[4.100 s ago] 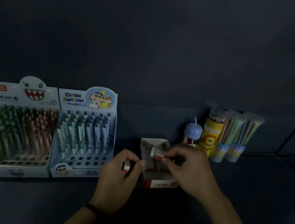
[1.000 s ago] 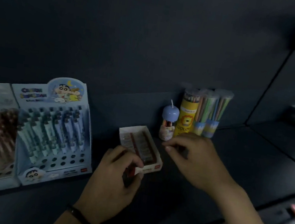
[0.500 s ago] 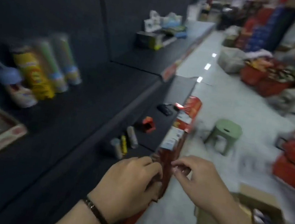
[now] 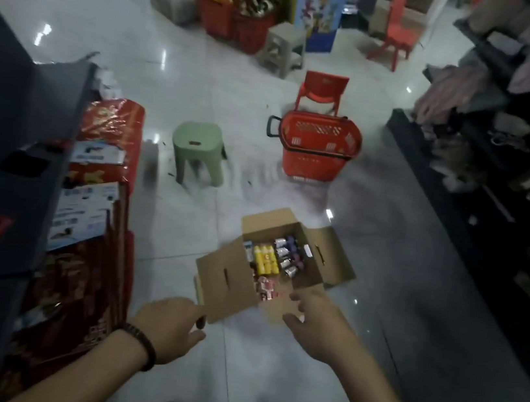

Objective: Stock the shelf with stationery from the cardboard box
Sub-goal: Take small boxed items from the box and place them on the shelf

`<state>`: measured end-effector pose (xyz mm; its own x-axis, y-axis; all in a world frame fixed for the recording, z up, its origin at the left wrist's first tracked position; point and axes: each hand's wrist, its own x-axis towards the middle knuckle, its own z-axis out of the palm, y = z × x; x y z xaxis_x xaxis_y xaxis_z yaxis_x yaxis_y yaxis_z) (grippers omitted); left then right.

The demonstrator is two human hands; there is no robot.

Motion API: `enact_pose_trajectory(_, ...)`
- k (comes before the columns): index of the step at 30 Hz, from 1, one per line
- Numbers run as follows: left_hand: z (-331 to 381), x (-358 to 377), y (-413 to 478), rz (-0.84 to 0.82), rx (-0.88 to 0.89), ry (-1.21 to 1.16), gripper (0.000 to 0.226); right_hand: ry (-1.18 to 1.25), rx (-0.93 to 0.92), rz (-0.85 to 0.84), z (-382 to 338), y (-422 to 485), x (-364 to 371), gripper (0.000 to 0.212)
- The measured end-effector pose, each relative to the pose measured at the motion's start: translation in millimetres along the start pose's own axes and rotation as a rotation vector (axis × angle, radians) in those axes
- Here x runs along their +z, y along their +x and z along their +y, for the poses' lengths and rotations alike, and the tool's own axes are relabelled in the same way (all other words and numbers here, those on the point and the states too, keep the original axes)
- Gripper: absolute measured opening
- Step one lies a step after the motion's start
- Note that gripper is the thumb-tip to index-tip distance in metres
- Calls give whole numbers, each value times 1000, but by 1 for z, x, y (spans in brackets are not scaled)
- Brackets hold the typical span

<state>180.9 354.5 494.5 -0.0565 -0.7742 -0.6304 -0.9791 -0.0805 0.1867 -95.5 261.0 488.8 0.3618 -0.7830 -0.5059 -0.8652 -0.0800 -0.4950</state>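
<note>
Far left there's the shelf (image 4: 11, 131), dark. My left grip (image 4: 171, 327) hangs by the near flap of the cardboard box (image 4: 228, 284), fingers curled under, and I honestly can't tell if it's got anything. The box sits open on the floor (image 4: 268, 364), with stationery (image 4: 269, 257) packed in the bottom. My right grip (image 4: 317, 327) is spread wide and empty over the near rim. So it's the fetch step, and next I'd dip in and pinch a pack. Half a second ago both grips were together at the shelf edge, and the view has since swung down.
</note>
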Motion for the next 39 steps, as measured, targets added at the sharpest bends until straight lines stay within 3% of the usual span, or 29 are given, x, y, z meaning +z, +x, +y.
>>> enact_pose_trajectory(5, 32, 0, 134, -142, 53, -90, 27, 23, 184, -85, 76, 91, -9, 44)
enact_pose_trajectory(10, 28, 32, 286, -230, 77, -144, 26, 0, 243, -135, 133, 202, 7, 40)
enact_pose_trajectory(20, 10, 198, 562, -325, -133, -426, 9, -102, 181, -287, 296, 448, 127, 30)
enact_pose_trajectory(23, 16, 259, 640, -277, -106, -342, 21, -150, 129, -288, 341, 508, 171, 21)
enact_pose_trajectory(26, 25, 320, 709, -295, -24, -261, 39, -154, 59, -271, 379, 551, 212, 30)
enact_pose_trajectory(29, 29, 372, 760, -289, 88, -78, 54, -110, 0, -239, 411, 577, 248, 27)
enact_pose_trajectory(37, 26, 462, 824, -259, 410, 251, 43, -3, -69, 29, 461, 578, 296, 11)
enact_pose_trajectory(39, 24, 468, 828, -224, 490, 295, 30, 10, -86, 49, 464, 576, 300, 10)
